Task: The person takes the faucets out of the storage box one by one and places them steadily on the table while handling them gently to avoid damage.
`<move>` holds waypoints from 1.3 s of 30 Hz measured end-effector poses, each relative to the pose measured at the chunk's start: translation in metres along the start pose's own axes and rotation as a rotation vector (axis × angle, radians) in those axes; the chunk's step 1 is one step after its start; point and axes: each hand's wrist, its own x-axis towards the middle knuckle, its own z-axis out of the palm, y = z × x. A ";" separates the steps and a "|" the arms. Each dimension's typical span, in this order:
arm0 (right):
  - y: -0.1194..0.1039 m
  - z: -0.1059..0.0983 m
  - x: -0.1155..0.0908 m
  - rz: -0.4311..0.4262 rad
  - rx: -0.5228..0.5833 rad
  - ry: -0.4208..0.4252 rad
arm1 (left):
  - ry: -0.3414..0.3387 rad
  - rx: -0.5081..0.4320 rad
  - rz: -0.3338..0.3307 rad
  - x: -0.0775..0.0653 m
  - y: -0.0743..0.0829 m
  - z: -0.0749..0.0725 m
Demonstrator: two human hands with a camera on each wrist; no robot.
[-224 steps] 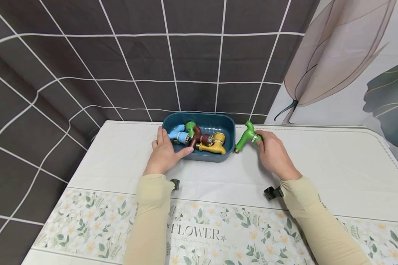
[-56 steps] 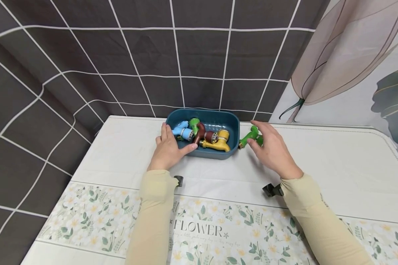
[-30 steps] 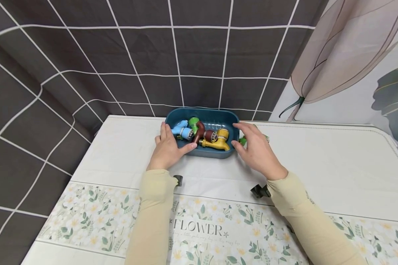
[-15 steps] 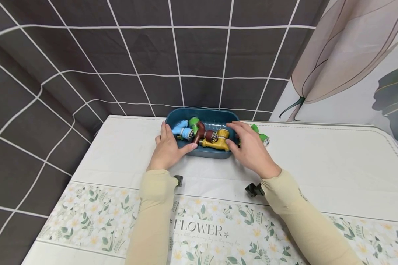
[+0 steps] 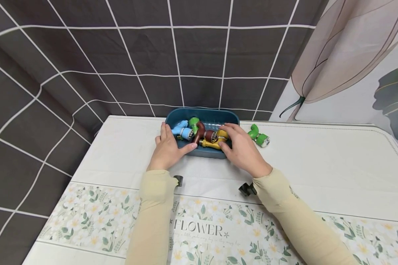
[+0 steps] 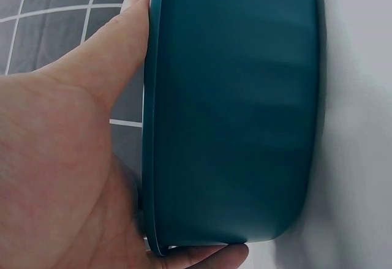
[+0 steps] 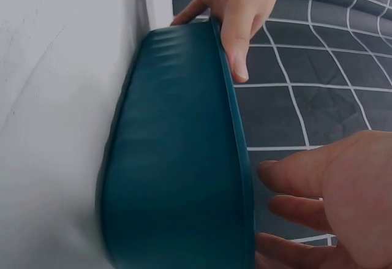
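A dark teal plastic basin [image 5: 203, 153] holds a blue tap [image 5: 180, 127], a green tap [image 5: 194, 122], a brown tap [image 5: 199, 133] and a yellow tap [image 5: 212, 144]. My left hand [image 5: 164, 152] rests against its left end, fingers straight along the outside and thumb on the front rim. Over the right end reaches my right hand [image 5: 246, 152], thumb and fingers apart on either side of the yellow tap; whether they touch it is unclear. In the right wrist view, the right hand's fingers [image 7: 294, 171] are spread near the rim. Another green tap [image 5: 254, 132] lies outside, right of the basin.
The basin stands at the back edge of a table with a white and floral cover [image 5: 318, 165]. Behind it hangs a dark grid-patterned cloth [image 5: 202, 55]. A black wrist mount [image 5: 247, 189] sits below my right wrist.
My right hand has let go of the green tap beside the basin and moved left over the basin's right end to the yellow tap. My left hand stays at the basin.
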 end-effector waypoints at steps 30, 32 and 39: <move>-0.005 0.014 0.016 -0.042 -0.029 -0.063 | -0.003 -0.002 0.007 0.001 0.000 0.000; -0.005 0.014 0.018 -0.039 -0.031 -0.069 | -0.003 -0.003 0.009 0.001 0.000 0.000; -0.004 0.017 0.023 -0.035 -0.052 -0.074 | 0.000 0.008 0.006 0.000 0.000 0.000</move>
